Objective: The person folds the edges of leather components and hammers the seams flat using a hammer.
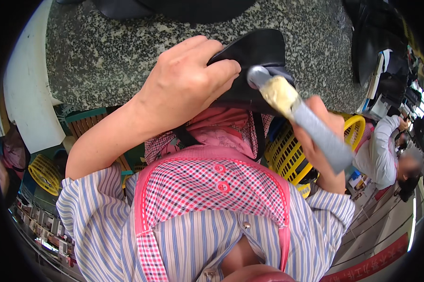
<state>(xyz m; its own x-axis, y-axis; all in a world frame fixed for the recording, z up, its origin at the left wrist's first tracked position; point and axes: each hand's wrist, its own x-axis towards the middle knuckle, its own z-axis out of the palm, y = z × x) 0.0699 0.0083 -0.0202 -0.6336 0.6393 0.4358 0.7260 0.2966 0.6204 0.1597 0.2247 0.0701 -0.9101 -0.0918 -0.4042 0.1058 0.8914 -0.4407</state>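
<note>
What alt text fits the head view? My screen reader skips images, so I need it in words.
Seen from above, a person's left hand grips a black curved piece at a speckled stone counter, while the right hand holds a grey tool smeared with pale paste against it. A pink checked apron over a striped shirt fills the foreground; yellow baskets sit below.

The one camera sits on my head and looks steeply down my chest — very near, so my apron (212, 188) fills the lower half. Its fisheye bends the speckled stone bench (127, 51) at the top — no second view.
</note>
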